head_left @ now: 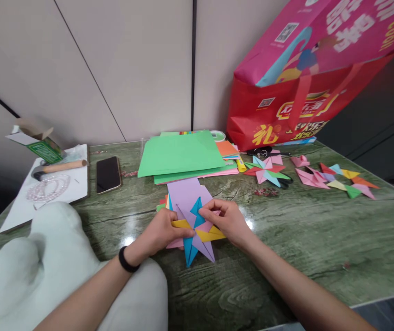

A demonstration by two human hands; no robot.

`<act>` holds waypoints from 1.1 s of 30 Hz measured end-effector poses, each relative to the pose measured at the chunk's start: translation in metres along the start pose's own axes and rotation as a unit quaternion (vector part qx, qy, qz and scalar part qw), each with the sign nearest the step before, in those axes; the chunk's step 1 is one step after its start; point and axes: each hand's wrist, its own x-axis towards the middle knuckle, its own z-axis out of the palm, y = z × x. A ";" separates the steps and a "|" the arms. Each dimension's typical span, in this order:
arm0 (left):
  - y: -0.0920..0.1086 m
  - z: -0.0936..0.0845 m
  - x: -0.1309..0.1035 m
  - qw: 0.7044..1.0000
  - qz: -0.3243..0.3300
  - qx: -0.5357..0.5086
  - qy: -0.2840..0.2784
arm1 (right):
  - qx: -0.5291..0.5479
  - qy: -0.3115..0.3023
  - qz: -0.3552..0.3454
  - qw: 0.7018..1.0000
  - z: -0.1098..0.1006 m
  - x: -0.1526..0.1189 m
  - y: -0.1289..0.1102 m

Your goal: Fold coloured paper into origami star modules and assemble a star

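Note:
A folded paper star (204, 248) with blue, purple, yellow and pink points is held a little above the table between both hands. My left hand (159, 230) is closed on its left side, thumb lying toward the centre and fingers mostly hidden beneath. With thumb and fingers pinched, my right hand (228, 220) grips the star's upper right, near a blue point and a pink one. Behind the star lies a sheet of purple paper (185, 188), and other coloured paper edges show just left of it.
Green paper sheets (183, 154) are stacked at the back. Right of them lie a finished multicoloured star (266, 170) and an arc of folded pieces (352, 179). A red bag (269, 110) stands behind. At left are a phone (108, 174), a hammer (62, 166) and a white sculpted form (62, 248).

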 end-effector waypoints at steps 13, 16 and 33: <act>0.000 -0.002 -0.001 1.000 -0.007 -0.008 -0.013 | 0.005 -0.018 0.010 1.000 -0.001 -0.002 -0.004; 0.002 -0.003 0.000 0.999 0.007 -0.034 -0.006 | -0.014 -0.024 -0.019 0.999 0.000 -0.001 0.002; -0.001 -0.004 -0.001 0.996 0.045 -0.068 0.029 | 0.147 -0.023 0.011 0.989 0.005 -0.006 0.010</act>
